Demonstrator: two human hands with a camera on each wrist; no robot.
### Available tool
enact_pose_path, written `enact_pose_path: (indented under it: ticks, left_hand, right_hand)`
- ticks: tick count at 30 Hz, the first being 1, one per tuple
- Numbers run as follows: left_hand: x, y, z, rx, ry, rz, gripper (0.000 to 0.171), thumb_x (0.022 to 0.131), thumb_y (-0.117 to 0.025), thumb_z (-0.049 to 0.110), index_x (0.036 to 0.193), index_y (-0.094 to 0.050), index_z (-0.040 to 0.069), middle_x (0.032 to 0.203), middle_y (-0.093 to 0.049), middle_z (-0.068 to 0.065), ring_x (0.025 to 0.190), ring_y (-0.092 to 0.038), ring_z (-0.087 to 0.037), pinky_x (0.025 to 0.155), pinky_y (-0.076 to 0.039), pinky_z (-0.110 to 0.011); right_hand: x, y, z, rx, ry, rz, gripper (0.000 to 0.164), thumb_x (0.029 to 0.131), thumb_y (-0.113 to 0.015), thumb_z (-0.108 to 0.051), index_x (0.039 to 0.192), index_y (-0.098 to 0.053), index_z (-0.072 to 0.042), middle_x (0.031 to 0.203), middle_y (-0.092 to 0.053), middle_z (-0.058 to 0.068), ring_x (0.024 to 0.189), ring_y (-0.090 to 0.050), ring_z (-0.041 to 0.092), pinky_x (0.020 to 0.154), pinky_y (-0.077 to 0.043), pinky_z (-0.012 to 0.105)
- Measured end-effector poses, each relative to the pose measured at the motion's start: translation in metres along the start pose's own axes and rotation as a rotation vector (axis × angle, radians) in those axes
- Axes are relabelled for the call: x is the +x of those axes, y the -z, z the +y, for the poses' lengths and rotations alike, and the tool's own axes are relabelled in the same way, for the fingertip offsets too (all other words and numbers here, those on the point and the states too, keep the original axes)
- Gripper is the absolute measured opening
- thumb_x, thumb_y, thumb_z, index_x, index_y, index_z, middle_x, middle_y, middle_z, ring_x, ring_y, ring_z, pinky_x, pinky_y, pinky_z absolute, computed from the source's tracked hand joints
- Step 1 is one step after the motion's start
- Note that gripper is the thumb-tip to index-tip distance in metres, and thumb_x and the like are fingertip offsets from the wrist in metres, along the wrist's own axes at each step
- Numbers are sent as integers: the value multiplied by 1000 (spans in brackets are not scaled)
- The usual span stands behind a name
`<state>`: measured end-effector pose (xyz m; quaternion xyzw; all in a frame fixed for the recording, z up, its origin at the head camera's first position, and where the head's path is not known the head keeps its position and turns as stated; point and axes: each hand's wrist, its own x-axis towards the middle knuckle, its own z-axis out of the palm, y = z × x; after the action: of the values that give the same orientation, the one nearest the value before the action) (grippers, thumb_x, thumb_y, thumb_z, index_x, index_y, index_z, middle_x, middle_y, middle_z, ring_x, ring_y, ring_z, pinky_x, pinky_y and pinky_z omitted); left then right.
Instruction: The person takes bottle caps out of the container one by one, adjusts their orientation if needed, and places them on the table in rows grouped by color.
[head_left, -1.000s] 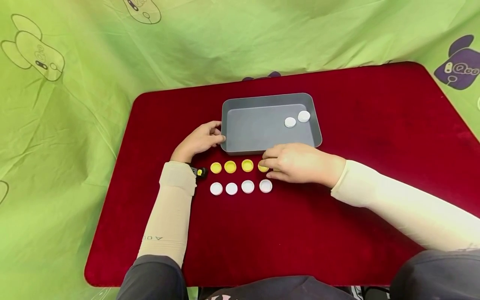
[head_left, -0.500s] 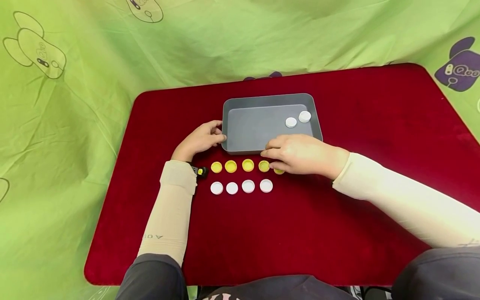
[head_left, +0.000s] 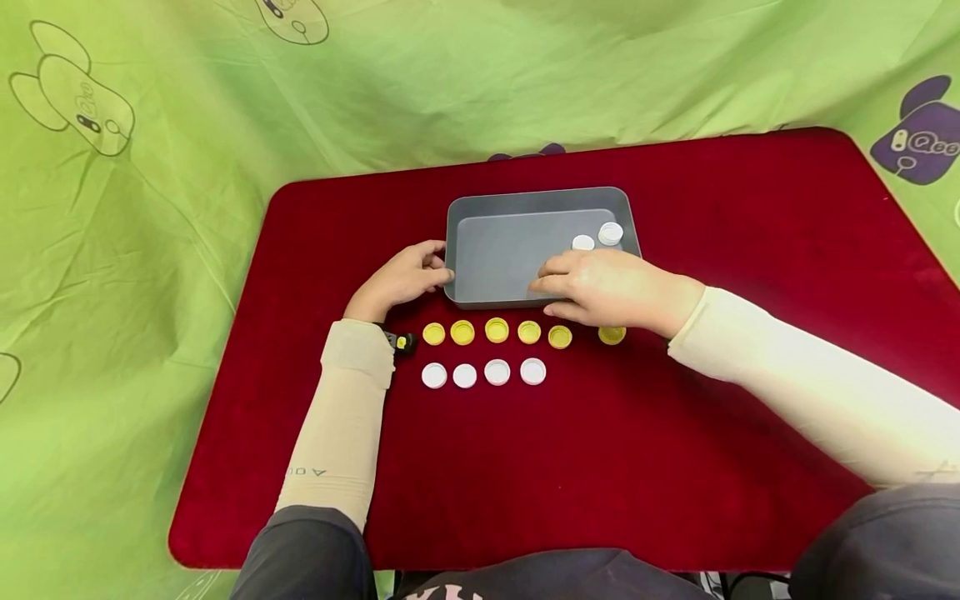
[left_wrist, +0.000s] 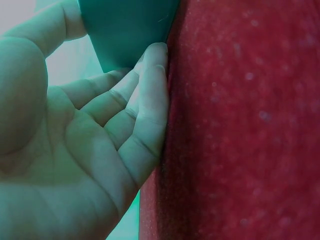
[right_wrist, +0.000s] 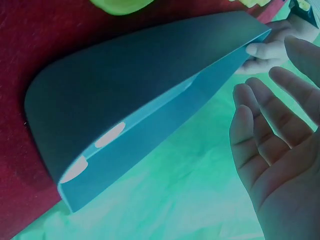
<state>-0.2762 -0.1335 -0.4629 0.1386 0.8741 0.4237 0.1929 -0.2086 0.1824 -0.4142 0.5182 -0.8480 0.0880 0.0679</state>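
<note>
My left hand [head_left: 405, 279] holds the left end wall of a grey rectangular tray [head_left: 510, 258], its thumb at the rim and its fingers [left_wrist: 150, 95] along the outer side. Over the tray's front right rim is my right hand [head_left: 603, 287]. Its fingers [right_wrist: 242, 125] are loosely bent, and nothing shows between them in the right wrist view. Two white bottle caps, a nearer one [head_left: 582, 242] and a farther one [head_left: 611, 233], lie in the tray's right part. In front of the tray runs a row of several yellow bottle caps [head_left: 497, 330]; the rightmost yellow cap [head_left: 612, 335] is partly covered by my right hand.
Nearer to me, a second row holds several white bottle caps [head_left: 497, 372]. All this stands on a table with a dark red cloth [head_left: 600, 483]. Green printed fabric [head_left: 405, 92] hangs behind the table and at its sides.
My right hand has moved up and away from the yellow row to above the tray's front rim, uncovering yellow caps at the right end. My left hand has stayed at the tray.
</note>
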Motion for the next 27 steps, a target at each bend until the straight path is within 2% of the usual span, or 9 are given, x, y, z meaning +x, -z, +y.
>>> enact_pose_path:
  ticks: [5,14,27]
  left_hand:
    - [0,0,0,2,5,-1,58,90,-63,20,144,-44,7,104,-61,-12,85,-60,-26,79,-50,-34]
    - [-1,0,2,-10,9,-9,57,91,-63,19,144,-43,7,105,-60,-14,86,-60,-27,80,-50,-35]
    - [1,0,0,-19,11,-9,57,91,-63,18,143,-44,7,104,-61,-14,86,-60,-27,80,-50,-35]
  right_hand:
    - [-1,1,8,20,-55,-31,34,88,-71,-25,117,-68,-7,109,-64,7,98,-61,25,81,-52,40]
    - [0,0,22,35,-108,-62,37,89,-71,-26,119,-67,-5,113,-64,9,104,-61,27,92,-48,43]
    - [-1,1,37,21,-156,-80,38,88,-71,-26,119,-67,-5,115,-64,9,106,-60,27,89,-49,44]
